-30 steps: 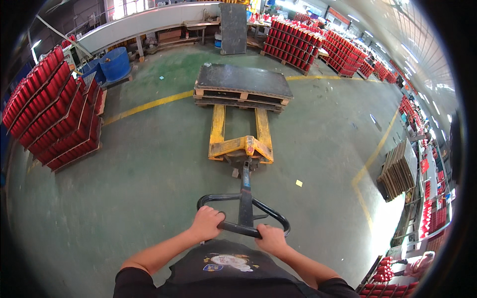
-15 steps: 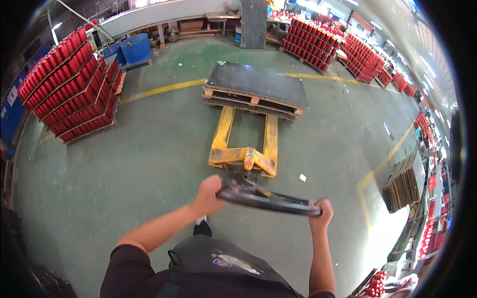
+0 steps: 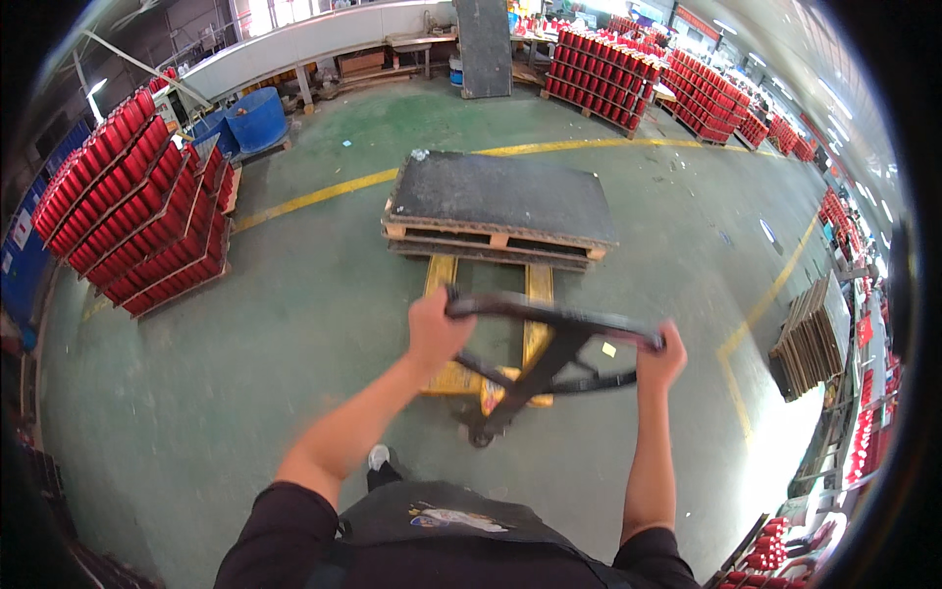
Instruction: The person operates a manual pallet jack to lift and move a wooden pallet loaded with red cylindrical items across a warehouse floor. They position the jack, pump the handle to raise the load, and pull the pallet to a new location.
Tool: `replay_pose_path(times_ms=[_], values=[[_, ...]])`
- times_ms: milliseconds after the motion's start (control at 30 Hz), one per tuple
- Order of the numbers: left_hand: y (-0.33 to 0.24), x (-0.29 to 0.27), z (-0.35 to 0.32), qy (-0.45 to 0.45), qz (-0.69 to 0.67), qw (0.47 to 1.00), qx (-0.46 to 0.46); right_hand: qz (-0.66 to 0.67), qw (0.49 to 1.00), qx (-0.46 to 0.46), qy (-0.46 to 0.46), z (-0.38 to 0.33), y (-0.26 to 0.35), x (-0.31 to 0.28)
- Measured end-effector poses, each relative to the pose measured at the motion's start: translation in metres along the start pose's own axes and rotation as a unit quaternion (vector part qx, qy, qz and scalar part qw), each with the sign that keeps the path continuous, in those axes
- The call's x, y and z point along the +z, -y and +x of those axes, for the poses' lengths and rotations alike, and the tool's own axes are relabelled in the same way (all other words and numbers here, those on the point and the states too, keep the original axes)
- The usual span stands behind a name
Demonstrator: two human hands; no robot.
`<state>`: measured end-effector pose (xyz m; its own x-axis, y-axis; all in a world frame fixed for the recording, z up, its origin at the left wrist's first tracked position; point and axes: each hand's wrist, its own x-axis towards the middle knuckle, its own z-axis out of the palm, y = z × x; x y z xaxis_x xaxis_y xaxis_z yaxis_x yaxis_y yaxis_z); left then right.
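Observation:
My left hand [image 3: 439, 334] and my right hand [image 3: 662, 359] are closed around the two ends of a black loop-shaped handle [image 3: 564, 318]. It belongs to a yellow pallet jack [image 3: 540, 287] in front of me. The handle's shaft slants down to a small wheel by the jack's body. Beyond the handle lies a low stack of wooden pallets with a dark flat top [image 3: 505, 196]. The fork tips are hidden at the stack's near side, so how far they reach under it cannot be seen.
A tall stack of red cylinders [image 3: 147, 211] stands at the left, with blue barrels [image 3: 257, 120] behind it. More red stacks [image 3: 603, 80] line the back right. Flat brown boards [image 3: 812, 329] lean at the right. Yellow lines [image 3: 334, 189] mark the green floor.
Both hands have moved forward and slightly right with the handle, which is now raised in view so its shaft shows. The jack's body and the pallet stack appear lower and nearer.

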<state>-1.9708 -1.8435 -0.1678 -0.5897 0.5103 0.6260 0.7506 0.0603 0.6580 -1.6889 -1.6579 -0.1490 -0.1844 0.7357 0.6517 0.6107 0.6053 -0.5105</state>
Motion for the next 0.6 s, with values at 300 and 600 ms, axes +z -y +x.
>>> replay_pose_path(times_ms=[300, 600], values=[[-0.046, -0.082, -0.081, 0.137, -0.127, 0.981, 0.06, -0.09, 0.982, 0.129, -0.107, -0.168, 0.044, -0.153], [-0.058, -0.034, -0.063, 0.25, -0.302, 0.916, 0.082, -0.302, 0.917, 0.23, -0.121, -0.218, 0.09, -0.215]])
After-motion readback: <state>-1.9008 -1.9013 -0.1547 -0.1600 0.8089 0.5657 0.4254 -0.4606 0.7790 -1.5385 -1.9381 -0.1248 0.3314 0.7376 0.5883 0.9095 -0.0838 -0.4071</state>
